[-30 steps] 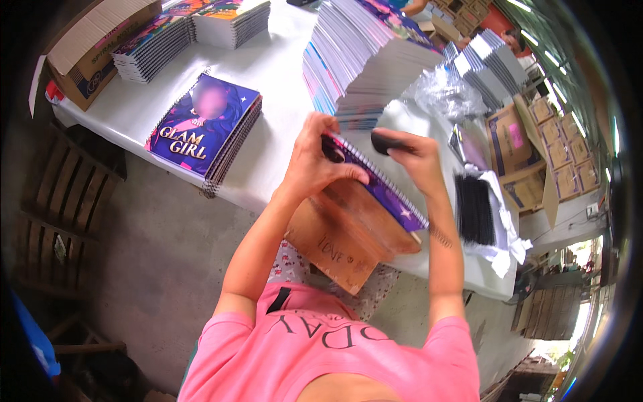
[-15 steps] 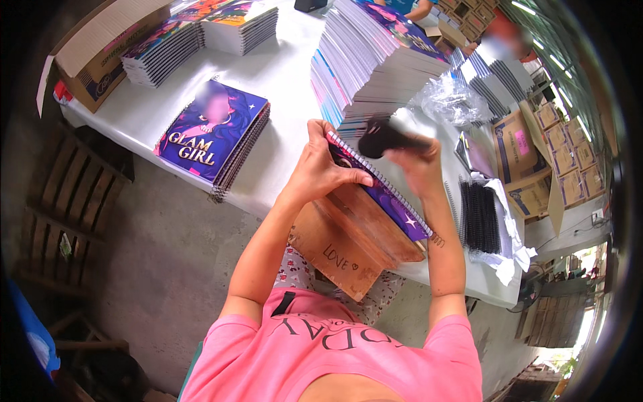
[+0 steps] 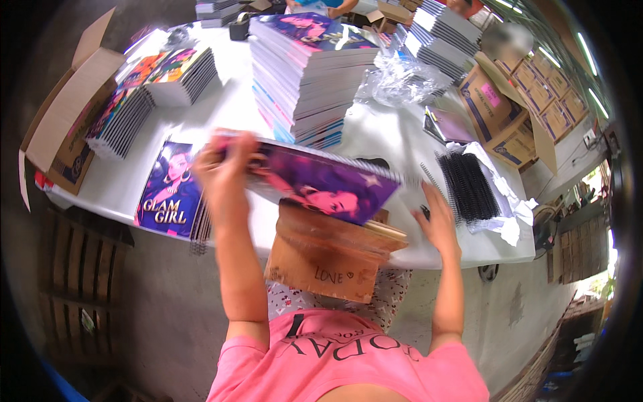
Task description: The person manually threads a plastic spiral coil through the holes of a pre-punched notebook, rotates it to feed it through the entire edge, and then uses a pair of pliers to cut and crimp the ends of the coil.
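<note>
My left hand (image 3: 228, 164) grips the upper left end of a purple spiral notebook (image 3: 328, 181), cover tilted toward me, its coil along the top edge. The notebook hangs just above a wooden stand (image 3: 321, 254) at the table's near edge. My right hand (image 3: 437, 221) is low over the table, right of the notebook, fingers stretched out. A small dark tool (image 3: 425, 212) shows between its thumb and fingers; its kind is unclear. Behind the notebook's top edge lies a black object (image 3: 376, 163), mostly hidden. To the left lies a small pile of matching notebooks (image 3: 171, 194).
A tall stack of printed pages (image 3: 308, 87) stands at mid-table. Black binding coils (image 3: 467, 184) lie on white paper at the right, near clear plastic wrap (image 3: 402, 80). Cartons (image 3: 499, 110) stand at the right, an open carton (image 3: 60, 127) at the left. Another person's hand (image 3: 345, 8) shows across the table.
My right hand has let go of the dark object it was moving and come down to the table at the right. My left hand has moved left, lifting the notebook and turning its cover toward me.
</note>
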`<state>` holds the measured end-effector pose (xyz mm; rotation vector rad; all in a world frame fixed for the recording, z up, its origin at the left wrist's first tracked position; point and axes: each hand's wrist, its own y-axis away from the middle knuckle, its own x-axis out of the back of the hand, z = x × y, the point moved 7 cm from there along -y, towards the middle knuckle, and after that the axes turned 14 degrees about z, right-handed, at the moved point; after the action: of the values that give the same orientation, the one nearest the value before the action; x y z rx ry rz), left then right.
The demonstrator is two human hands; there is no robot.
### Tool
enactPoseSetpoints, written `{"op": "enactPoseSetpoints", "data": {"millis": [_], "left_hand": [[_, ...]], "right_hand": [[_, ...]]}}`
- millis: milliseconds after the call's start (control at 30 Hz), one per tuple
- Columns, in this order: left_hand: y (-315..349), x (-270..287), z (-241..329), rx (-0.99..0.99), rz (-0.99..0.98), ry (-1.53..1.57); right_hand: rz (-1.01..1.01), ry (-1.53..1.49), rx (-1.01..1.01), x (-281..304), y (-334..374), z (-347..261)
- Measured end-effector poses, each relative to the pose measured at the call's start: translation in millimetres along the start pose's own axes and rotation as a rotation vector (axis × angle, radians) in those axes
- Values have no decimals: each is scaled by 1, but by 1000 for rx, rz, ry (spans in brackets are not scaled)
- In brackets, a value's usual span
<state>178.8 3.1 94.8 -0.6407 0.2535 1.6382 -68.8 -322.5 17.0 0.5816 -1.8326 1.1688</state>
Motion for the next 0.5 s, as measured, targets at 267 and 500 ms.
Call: {"op": "enactPoseSetpoints", "data": {"millis": [267, 500], "left_hand": [[113, 1, 114, -1112, -27, -428], [158, 0, -11, -1012, -400, -559]], "right_hand": [[-33, 222, -327, -8, 94, 52], [34, 244, -318, -20, 85, 56]]}}
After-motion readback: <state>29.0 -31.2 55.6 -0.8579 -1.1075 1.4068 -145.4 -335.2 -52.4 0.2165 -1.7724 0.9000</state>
